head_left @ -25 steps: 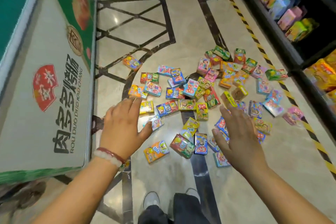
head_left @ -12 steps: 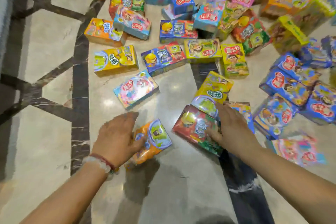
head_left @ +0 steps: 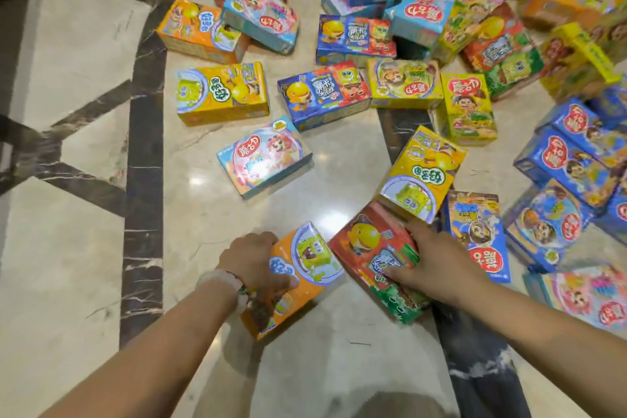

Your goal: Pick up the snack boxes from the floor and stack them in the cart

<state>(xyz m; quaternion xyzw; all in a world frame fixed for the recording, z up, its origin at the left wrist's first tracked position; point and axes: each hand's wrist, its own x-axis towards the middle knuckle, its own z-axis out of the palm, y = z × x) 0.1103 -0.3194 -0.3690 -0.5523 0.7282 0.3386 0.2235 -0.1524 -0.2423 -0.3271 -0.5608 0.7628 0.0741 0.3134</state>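
Hands grip one snack box each near the bottom of the view: the left hand (head_left: 252,263), fingers wrapped over its left edge, holds an orange box (head_left: 295,276), and the right hand (head_left: 429,268) clasps a red box (head_left: 373,248) tilted beside it. Many more boxes lie scattered on the marble floor (head_left: 68,248) beyond, among them a yellow box (head_left: 420,176) touching the red one.

Floor (head_left: 84,265): I log glossy beige marble.
Inlay bands (head_left: 142,180): dark, veined, crossing on my left.
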